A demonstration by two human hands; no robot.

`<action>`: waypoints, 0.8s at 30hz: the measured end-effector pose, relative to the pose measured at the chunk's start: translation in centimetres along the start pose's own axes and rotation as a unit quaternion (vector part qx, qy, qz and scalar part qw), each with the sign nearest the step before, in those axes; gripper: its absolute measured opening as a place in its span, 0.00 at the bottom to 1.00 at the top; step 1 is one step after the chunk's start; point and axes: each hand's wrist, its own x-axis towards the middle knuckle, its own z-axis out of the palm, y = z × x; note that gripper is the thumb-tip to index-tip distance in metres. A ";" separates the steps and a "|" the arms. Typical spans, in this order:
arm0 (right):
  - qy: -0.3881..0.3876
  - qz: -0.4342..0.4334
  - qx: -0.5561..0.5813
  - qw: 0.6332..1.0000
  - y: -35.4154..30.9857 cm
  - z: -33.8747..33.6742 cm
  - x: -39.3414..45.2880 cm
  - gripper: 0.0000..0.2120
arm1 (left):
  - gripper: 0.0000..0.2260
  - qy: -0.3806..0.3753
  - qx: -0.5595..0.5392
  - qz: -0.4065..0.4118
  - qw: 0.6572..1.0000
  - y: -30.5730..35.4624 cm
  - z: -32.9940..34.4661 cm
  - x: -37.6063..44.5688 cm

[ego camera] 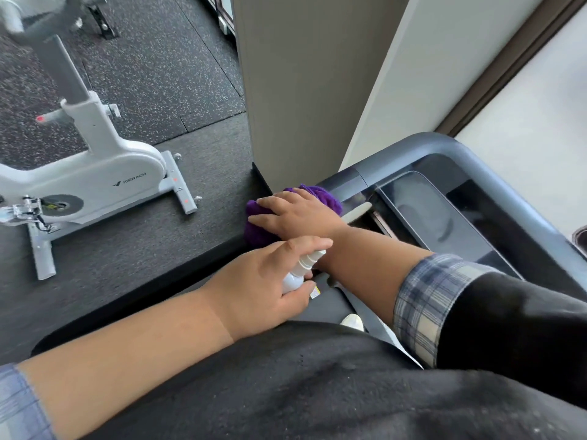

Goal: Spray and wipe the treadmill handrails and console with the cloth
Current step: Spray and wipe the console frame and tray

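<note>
1. The right hand point(298, 215) lies palm-down on a bunched purple cloth point(320, 196), its arm crossing over from the right of the scene. Its fingers point(270, 203) are spread and only gently bent over the top of the cloth, pressing rather than pinching; purple folds show past the fingertips on the left and behind the knuckles on the far side.
2. The cloth sits on the left handrail point(346, 181) of the treadmill, just where the dark grey rail meets the console point(422, 214). The rail under the hand is hidden by the cloth.
3. The left hand point(263, 281) grips a small white spray bottle point(298, 274), nearer the person than the cloth. The index finger point(305, 244) stretches over the top of the nozzle, the other fingers and thumb curl round the bottle's body, and the nozzle points toward the right wrist, nearly touching it.
4. The console's dark glossy screen lies to the right of the cloth, with a pale grey frame curving round its far side.
5. A plaid cuff point(422, 306) under a black sleeve covers the right forearm.
6. A white exercise bike point(95, 173) stands on the speckled floor mat point(152, 74) at far left, well apart from the hands.
7. A beige pillar point(301, 84) rises just beyond the cloth.
</note>
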 end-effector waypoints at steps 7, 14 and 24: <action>0.026 0.087 0.002 0.996 6.1 -0.4 -3.3 0.30 | 0.25 -0.020 0.015 -0.012 1.000 1.1 0.7 1.4; 0.046 0.223 0.054 0.972 15.2 -0.6 -8.9 0.34 | 0.26 -0.044 0.040 -0.028 0.998 2.8 3.3 4.9; 0.102 0.470 0.155 0.863 25.3 -0.4 -18.9 0.30 | 0.29 -0.023 0.081 -0.085 0.993 5.1 8.2 11.7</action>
